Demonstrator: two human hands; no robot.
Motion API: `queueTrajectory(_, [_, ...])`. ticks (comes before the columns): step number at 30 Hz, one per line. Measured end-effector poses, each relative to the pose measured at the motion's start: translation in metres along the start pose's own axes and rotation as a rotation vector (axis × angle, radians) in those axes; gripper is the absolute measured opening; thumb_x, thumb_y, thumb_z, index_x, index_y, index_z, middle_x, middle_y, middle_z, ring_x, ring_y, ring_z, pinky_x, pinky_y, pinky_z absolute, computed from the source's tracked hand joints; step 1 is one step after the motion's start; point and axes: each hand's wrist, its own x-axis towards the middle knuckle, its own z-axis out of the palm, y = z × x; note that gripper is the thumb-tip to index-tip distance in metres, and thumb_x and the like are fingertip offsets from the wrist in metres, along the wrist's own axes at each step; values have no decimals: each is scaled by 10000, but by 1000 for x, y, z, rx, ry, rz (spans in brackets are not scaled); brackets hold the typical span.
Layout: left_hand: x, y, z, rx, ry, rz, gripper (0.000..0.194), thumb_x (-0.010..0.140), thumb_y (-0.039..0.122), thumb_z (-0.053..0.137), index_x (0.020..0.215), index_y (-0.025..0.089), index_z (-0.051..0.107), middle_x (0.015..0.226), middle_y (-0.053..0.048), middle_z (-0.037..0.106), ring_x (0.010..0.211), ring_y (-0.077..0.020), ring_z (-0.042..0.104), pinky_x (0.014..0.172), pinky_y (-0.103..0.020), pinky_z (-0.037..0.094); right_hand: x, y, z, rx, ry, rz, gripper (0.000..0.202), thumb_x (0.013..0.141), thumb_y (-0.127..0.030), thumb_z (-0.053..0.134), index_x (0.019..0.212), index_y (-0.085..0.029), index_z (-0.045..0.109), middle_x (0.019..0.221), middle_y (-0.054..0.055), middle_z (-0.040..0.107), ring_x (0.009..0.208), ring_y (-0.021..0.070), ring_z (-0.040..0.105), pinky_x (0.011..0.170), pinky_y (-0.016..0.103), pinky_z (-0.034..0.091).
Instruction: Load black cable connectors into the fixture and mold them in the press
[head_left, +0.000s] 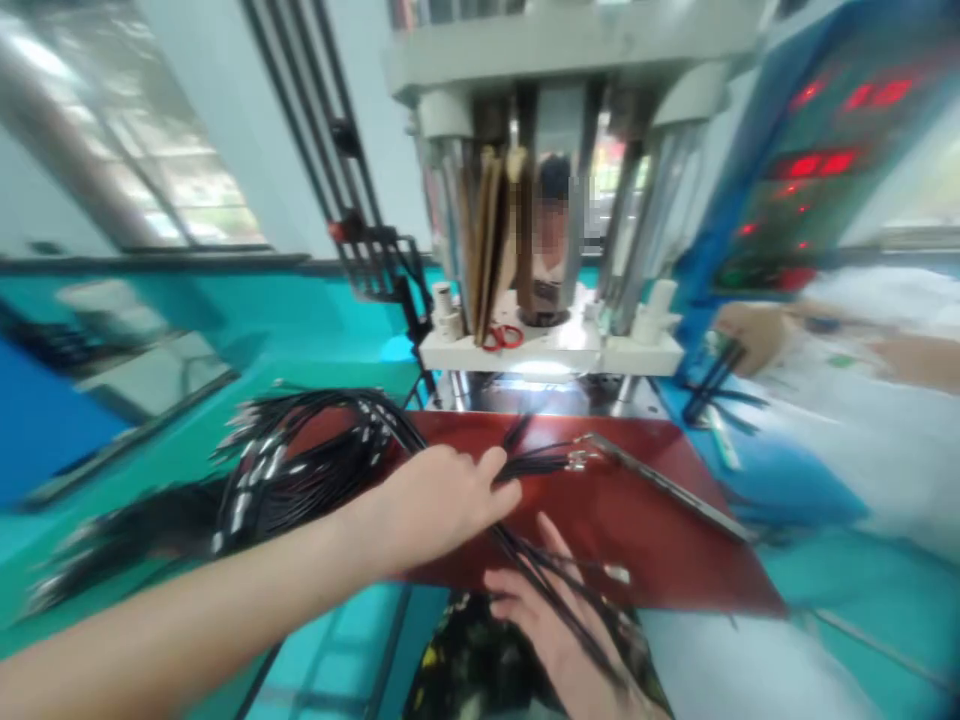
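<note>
My left hand (pixel 442 500) reaches across the red-brown board (pixel 637 540), its fingers closed round a bunch of thin black cables (pixel 536 464). Small metal ends of these cables point right. Below it, my right hand (pixel 551 620) is blurred, with its fingers stretched out and apart; black cable lengths (pixel 559 600) run across its palm without the fingers wrapping round them. A pale connector (pixel 617 573) shows at one cable end beside that hand. To the left lies a big coiled bundle of black cables (pixel 300 470) with silvery ends.
Behind the board stands a press machine (pixel 551 355) with metal columns; red-handled scissors (pixel 502 337) rest on it. A long metal bar (pixel 667 487) lies on the board's right side. Blue control panel (pixel 817 170) and white bags (pixel 892 420) are at right. A person (pixel 551 240) appears beyond the press.
</note>
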Motion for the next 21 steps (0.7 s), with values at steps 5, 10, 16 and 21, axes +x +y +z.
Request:
queueTrajectory(5, [45,3,54,-45,-88,276,255,804,119,347,874,200,578,936,-88,529,703,-179,557,670,-345,436,-11,-46,-37,55,220,-132,296,833,-412,486,1032,-245,629,1083,66,610,1089,235,490,958,433,338])
queueTrajectory(10, [53,32,75,-414,-45,329,222,693,218,545,906,214,610,1116,-95,505,1036,-273,459,897,-432,358,-1,-71,-49,-383,199,-120,305,838,-415,473,951,-214,672,1048,70,621,1024,240,521,942,432,340])
queueTrajectory(16, [93,61,68,-1501,-368,238,280,773,409,465,802,149,568,630,2,535,494,-85,483,481,-207,394,17,-80,-51,-446,67,-117,319,819,-392,515,1106,-272,587,1122,49,590,1045,238,521,905,413,383])
queueTrajectory(21, [114,69,80,-1643,-359,94,336,792,472,434,741,143,482,487,47,448,338,-32,338,338,-151,233,21,-102,-78,-164,119,-357,480,798,-446,529,1246,-297,441,1202,78,544,1112,253,481,954,458,341])
